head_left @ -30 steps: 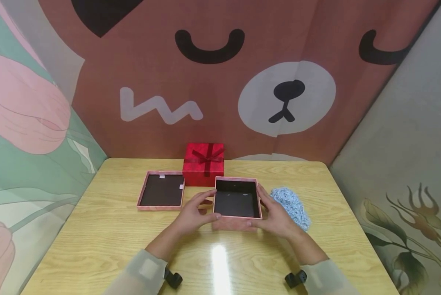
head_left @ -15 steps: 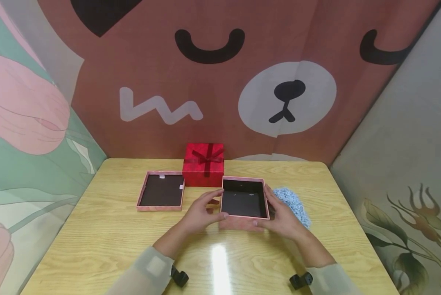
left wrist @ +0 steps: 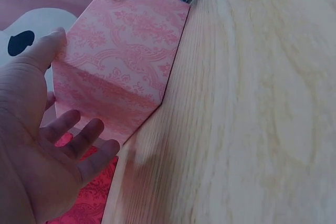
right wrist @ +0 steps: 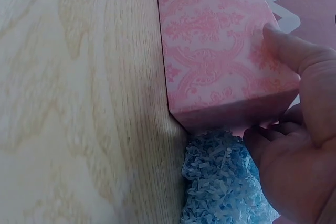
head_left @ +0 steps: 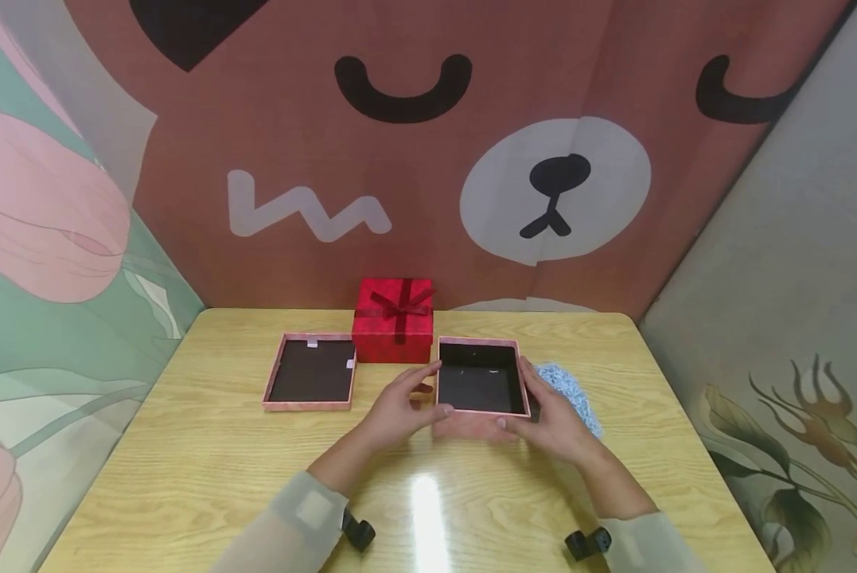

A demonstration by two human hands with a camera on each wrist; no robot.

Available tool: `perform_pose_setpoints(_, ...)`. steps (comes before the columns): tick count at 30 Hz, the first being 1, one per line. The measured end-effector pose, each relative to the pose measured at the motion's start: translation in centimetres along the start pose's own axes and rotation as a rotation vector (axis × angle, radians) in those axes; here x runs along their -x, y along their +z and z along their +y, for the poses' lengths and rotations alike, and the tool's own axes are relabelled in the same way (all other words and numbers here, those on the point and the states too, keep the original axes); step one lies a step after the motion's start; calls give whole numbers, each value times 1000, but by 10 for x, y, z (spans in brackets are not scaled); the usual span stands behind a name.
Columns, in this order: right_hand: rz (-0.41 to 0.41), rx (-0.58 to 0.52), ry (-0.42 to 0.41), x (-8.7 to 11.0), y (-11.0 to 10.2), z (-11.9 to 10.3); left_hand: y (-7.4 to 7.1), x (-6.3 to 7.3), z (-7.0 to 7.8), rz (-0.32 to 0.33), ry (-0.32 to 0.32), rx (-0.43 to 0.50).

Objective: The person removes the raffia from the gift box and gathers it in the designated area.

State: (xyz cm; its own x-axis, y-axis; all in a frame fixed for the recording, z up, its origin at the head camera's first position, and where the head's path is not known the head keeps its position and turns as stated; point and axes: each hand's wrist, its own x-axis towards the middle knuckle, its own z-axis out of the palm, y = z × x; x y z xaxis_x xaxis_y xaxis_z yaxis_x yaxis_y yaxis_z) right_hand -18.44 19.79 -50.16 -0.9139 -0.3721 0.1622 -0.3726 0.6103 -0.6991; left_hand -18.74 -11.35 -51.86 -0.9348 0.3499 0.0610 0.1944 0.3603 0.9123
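Pink box (head_left: 477,426): nearer the table's (head_left: 220,477) far edge, right of middle, between left hand (head_left: 397,407) and right hand (head_left: 558,422) | grip: both hold it, opposite sides | blue shred (head_left: 574,390): toward table's right edge, right hand nearer (box squarish, no clear long axis)

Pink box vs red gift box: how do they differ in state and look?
The pink box is open, dark interior showing; the red gift box is closed, with a bow on top.
The pink box is held by the left hand and right hand; the red gift box stands untouched, farther back.
Shared: patterned outsides.
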Motion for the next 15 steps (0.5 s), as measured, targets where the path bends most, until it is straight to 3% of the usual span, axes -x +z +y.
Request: perform_pose_setpoints(15, 51, 25, 41, -10, -1, -4, 11, -17, 4, 64, -50, 14)
